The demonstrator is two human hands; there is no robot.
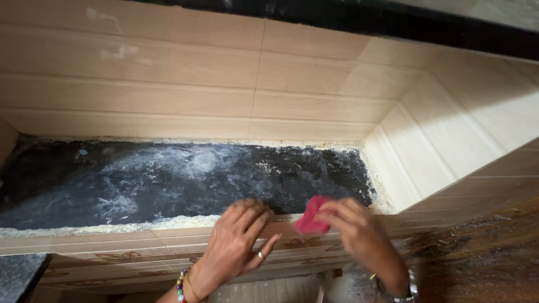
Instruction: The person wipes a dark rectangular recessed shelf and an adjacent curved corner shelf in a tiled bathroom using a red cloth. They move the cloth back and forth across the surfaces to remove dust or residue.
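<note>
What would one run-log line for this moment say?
left hand: on ledge | right hand: holds red cloth | basin: dark, white residue

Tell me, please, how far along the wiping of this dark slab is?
Little looks done: the slab is covered in whitish smears and its edges carry crumbly residue. In hand: the right hand pinches a red cloth at the front ledge, where the left hand rests. Nearly the whole slab remains.
</note>
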